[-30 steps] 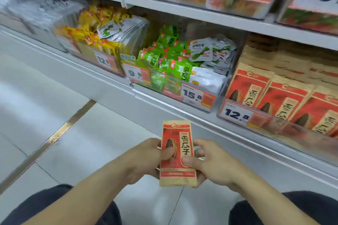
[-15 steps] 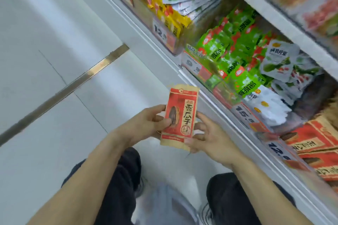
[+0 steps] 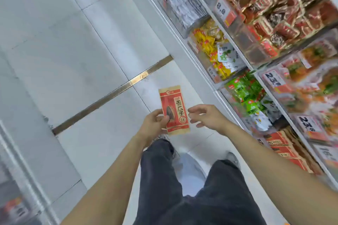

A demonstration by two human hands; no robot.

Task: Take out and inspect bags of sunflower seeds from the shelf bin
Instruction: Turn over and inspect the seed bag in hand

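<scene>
I've got the seed bag [image 3: 174,110] pinched in my left hand [image 3: 152,126], thumb on the printed front near its lower left edge, fingers behind. It stands upright, face toward me, out over the floor [image 3: 73,42] ahead of my knees, which is how I'd hold it to read the front. My right hand [image 3: 206,117] is just right of the bag, fingers loosely curled and spread, holding nothing; I can't tell if a fingertip brushes the bag's edge, looks like a small gap. My guess: one hand keeps the bag for checking while the other is freed, maybe to reach for the next pack. The bin [image 3: 285,144] with matching red packs sits further right of my right hand, low on the shelf [image 3: 236,71], near my right forearm. Green snack packs [image 3: 243,93] sit beyond it. Frame is blurry at the edges.
</scene>
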